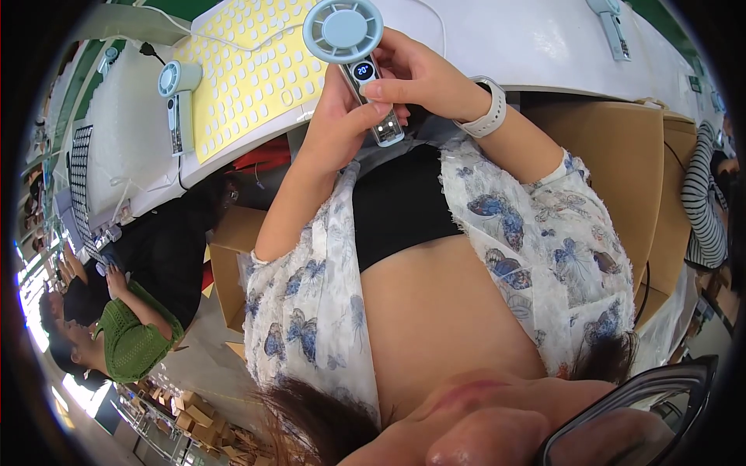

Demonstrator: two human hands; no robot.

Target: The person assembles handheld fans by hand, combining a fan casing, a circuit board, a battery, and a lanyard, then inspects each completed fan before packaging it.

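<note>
A light-blue handheld fan (344, 29) with a round slotted head is held up between my two hands, over the table's near edge. Its handle has a small lit round display and a clear lower section showing inner parts. My left hand (339, 116) is closed around the handle from the left, thumb lying across it. From the right, my right hand (412, 78) grips the same handle, its thumb pressed just below the display. Some fingers of both hands are hidden behind the fan. A white watch band (488, 109) circles my right wrist.
On the white table (505, 46) lies a yellow sheet (256, 89) of small white stickers. Similar fans are at the left (180, 116) and far right (611, 29). Cardboard boxes (594, 163) stand below. A person in green (136, 334) is at left, a striped sleeve (702, 202) at right.
</note>
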